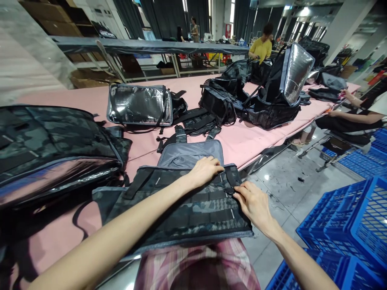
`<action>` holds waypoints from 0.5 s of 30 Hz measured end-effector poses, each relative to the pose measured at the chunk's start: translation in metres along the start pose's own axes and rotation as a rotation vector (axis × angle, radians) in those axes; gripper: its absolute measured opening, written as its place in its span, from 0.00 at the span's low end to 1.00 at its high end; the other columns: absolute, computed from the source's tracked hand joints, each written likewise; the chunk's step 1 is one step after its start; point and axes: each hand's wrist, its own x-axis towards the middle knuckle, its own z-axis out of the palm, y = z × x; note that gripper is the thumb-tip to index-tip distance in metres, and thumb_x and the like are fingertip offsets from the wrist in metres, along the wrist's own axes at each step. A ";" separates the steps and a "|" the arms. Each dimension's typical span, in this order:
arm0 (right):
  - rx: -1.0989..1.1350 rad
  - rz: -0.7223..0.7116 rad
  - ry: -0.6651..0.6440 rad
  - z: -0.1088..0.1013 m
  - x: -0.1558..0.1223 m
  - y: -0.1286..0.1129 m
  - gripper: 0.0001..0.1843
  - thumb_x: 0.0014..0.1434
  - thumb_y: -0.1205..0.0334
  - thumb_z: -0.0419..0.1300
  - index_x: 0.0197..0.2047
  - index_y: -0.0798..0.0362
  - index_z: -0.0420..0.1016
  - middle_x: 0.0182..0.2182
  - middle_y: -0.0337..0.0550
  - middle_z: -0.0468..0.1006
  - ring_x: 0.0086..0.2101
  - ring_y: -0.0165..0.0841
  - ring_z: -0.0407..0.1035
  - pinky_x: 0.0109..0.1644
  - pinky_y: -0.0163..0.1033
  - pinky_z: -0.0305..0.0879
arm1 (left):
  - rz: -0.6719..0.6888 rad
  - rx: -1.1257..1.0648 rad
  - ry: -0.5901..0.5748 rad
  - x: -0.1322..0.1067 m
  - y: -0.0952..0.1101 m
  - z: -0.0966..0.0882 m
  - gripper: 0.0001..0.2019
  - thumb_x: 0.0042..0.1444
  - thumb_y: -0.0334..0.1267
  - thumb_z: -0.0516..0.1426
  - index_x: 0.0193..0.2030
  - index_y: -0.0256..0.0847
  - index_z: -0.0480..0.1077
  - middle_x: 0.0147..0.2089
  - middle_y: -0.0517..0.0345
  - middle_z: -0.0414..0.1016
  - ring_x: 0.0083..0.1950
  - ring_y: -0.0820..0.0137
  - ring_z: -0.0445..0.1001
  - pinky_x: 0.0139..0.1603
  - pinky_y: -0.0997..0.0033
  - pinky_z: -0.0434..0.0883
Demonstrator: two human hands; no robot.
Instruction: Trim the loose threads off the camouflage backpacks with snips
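A dark camouflage backpack (187, 209) lies in front of me at the pink table's near edge, its grey-lined flap (190, 153) spread out beyond it. My left hand (207, 171) reaches across the bag to its upper right part. Its fingers are bent and pressed together at the fabric near a black strap; what they pinch is too small to make out. At the bag's right edge is my right hand (252, 201), closed with thumb and fingers around a small dark object (231, 191), whose tip touches the webbing. Its kind cannot be told.
More camouflage bags lie along the pink table (232, 141): a large one (54, 141) at left, a silver-lined one (139, 104) behind, several at right. Blue plastic crates (341, 221) stand on the floor at right. A person in yellow (261, 48) works farther back; another sits at right.
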 end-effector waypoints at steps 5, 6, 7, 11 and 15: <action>0.004 0.023 0.002 -0.003 0.011 -0.001 0.09 0.60 0.61 0.54 0.40 0.52 0.74 0.33 0.44 0.74 0.35 0.34 0.67 0.36 0.36 0.61 | 0.212 0.149 -0.010 0.011 -0.002 0.003 0.07 0.58 0.34 0.52 0.34 0.38 0.72 0.35 0.54 0.71 0.40 0.65 0.66 0.38 0.68 0.60; -0.008 0.031 0.007 -0.004 0.015 -0.001 0.09 0.60 0.61 0.54 0.40 0.52 0.74 0.34 0.43 0.74 0.35 0.33 0.67 0.36 0.35 0.61 | 0.216 0.157 -0.006 0.010 -0.001 0.004 0.08 0.58 0.34 0.51 0.32 0.37 0.71 0.34 0.54 0.71 0.39 0.65 0.67 0.37 0.68 0.60; -0.026 0.039 0.014 -0.003 0.019 -0.001 0.09 0.60 0.61 0.54 0.39 0.52 0.74 0.34 0.43 0.74 0.36 0.34 0.67 0.36 0.35 0.61 | 0.196 0.150 -0.001 0.010 -0.001 0.005 0.09 0.59 0.34 0.50 0.32 0.37 0.71 0.34 0.53 0.71 0.39 0.65 0.67 0.36 0.68 0.61; -0.126 0.038 0.022 0.001 0.037 -0.004 0.09 0.60 0.60 0.55 0.40 0.51 0.74 0.34 0.43 0.74 0.36 0.34 0.67 0.35 0.36 0.59 | -0.022 -0.040 0.010 -0.001 -0.002 0.006 0.09 0.58 0.32 0.49 0.36 0.37 0.70 0.35 0.54 0.73 0.36 0.67 0.70 0.32 0.72 0.62; -0.195 0.009 0.012 0.008 0.050 -0.011 0.09 0.59 0.60 0.55 0.41 0.51 0.74 0.35 0.44 0.73 0.36 0.34 0.66 0.33 0.36 0.58 | -0.128 -0.194 0.032 -0.012 0.000 0.004 0.08 0.56 0.31 0.50 0.37 0.39 0.70 0.35 0.57 0.75 0.35 0.69 0.71 0.34 0.75 0.63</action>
